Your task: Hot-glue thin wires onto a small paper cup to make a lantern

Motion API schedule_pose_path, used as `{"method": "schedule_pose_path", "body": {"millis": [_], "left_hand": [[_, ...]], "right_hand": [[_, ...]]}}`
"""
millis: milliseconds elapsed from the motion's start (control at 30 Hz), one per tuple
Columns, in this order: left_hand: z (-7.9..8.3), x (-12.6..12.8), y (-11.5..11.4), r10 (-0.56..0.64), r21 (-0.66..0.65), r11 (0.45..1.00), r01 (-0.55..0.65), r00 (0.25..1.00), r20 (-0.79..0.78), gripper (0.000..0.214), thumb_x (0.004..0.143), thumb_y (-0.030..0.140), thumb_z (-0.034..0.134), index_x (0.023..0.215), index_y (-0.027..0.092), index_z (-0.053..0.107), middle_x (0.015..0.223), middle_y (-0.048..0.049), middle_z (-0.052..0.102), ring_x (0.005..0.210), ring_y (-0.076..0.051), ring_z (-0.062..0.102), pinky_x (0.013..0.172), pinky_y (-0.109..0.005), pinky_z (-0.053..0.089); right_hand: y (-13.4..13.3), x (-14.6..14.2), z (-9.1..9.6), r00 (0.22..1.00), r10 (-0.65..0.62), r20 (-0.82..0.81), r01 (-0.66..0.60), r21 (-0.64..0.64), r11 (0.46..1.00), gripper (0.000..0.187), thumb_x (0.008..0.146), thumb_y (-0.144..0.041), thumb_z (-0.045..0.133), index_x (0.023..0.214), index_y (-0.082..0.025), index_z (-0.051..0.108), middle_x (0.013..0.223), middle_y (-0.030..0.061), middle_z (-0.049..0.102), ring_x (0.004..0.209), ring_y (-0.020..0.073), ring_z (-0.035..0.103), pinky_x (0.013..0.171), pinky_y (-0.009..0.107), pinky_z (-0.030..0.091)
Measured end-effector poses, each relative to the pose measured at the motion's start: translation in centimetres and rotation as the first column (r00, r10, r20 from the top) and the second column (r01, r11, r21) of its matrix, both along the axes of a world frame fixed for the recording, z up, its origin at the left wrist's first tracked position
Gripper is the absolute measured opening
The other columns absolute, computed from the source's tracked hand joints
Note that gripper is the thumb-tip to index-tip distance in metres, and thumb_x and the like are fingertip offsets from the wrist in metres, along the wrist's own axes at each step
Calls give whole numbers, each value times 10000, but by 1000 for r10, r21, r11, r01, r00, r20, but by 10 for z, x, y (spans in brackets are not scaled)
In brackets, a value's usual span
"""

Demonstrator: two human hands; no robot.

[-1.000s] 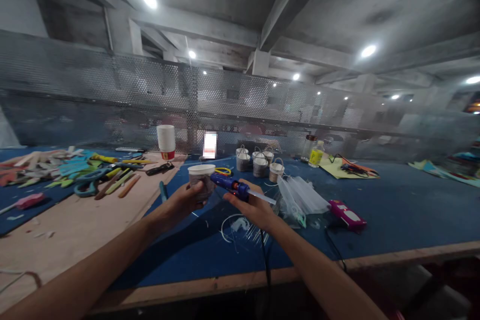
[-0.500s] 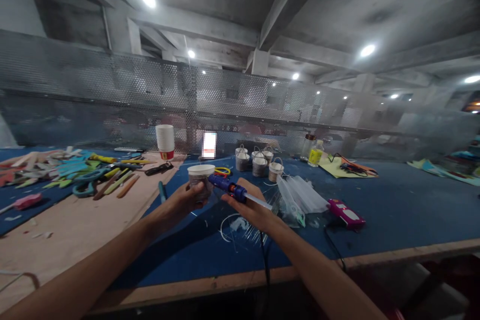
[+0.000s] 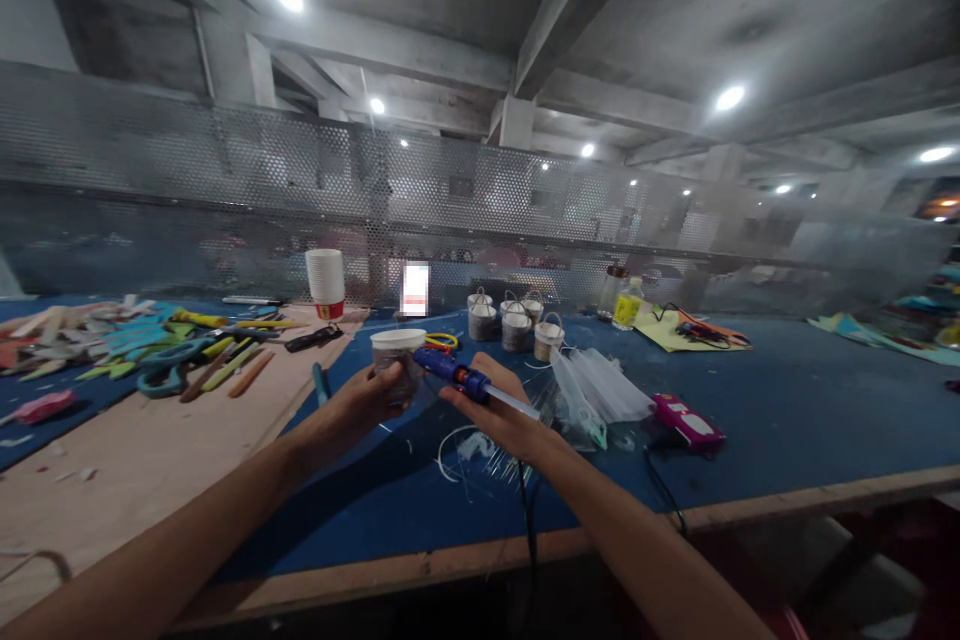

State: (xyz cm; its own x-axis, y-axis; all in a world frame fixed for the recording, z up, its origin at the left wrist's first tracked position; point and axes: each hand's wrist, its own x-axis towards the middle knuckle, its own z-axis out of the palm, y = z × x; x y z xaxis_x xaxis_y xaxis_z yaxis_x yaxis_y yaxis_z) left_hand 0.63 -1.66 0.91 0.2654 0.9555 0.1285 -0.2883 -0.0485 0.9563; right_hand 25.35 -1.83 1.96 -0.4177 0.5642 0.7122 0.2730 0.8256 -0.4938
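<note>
My left hand (image 3: 379,392) is wrapped round a paper cup (image 3: 397,340) with a white rim and a greyish covering on its side. A blue glue gun (image 3: 452,372) is gripped in my right hand (image 3: 499,405), a clear glue stick (image 3: 512,402) poking out of its back end. The gun's tip is at the cup's right side, just under the rim; whether it touches cannot be made out. From the gun a black cord (image 3: 527,510) hangs over the table's front edge.
Several small covered cups with handles (image 3: 516,330) stand behind my hands. A stack of paper cups (image 3: 325,282) is at back left, near scissors (image 3: 161,375) and craft scraps. To the right lie clear plastic bags (image 3: 604,385) and a magenta device (image 3: 688,422); bottles (image 3: 628,303) stand behind.
The whole view has shifted slightly, with things sitting a little further left. My hands keep the same hold on the cup and glue gun, the gun's tip still at the cup's side.
</note>
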Motion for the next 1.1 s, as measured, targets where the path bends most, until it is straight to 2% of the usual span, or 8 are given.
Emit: {"method": "schedule_pose_path", "body": {"millis": [200,467,667,867,1100], "left_hand": [[-2,-2,2,1,-30,1000,0,1000,10,444,800,549,823,995,154,768,863,-54,684,732,-168,547,657,-281,426],[-1,-3,0,-15,-6,1000,15,1000,1,357,842,517,788,983,189,777,864,-66,684,706,-173,545,644,-291,419],[-2,-3,1,-20,-5,1000,20,1000,-1,400,824,558,795,964,184,776,844,-58,663,690,-159,537,634,-278,424],[-1,-3,-1,-51,-4,999,51,999,2,372,889,527,740,1028,185,788,901,-67,687,724,-159,557,665,-279,438],[4,-3,-7,-42,-6,999,43,999,25,392,912,492,724,1171,201,765,1089,-88,743,860,-207,618,705,-298,453]], "right_hand": [[2,2,-2,1000,-18,12,17,11,1000,321,983,-454,661,806,-211,548,854,-7,525,731,132,511,695,269,422],[0,2,1,1000,-23,4,23,-22,999,317,979,-464,658,809,-216,557,861,4,555,716,141,504,678,280,419],[-1,2,1,999,-49,16,49,-31,998,315,966,-462,676,805,-216,562,856,-4,552,706,136,507,672,278,417],[-1,2,0,998,-59,13,59,-23,998,320,969,-482,667,816,-216,576,859,3,576,704,140,509,683,281,431],[2,3,1,999,-46,-13,45,-23,999,294,964,-478,667,844,-221,589,832,-7,570,706,141,508,657,271,419]]}}
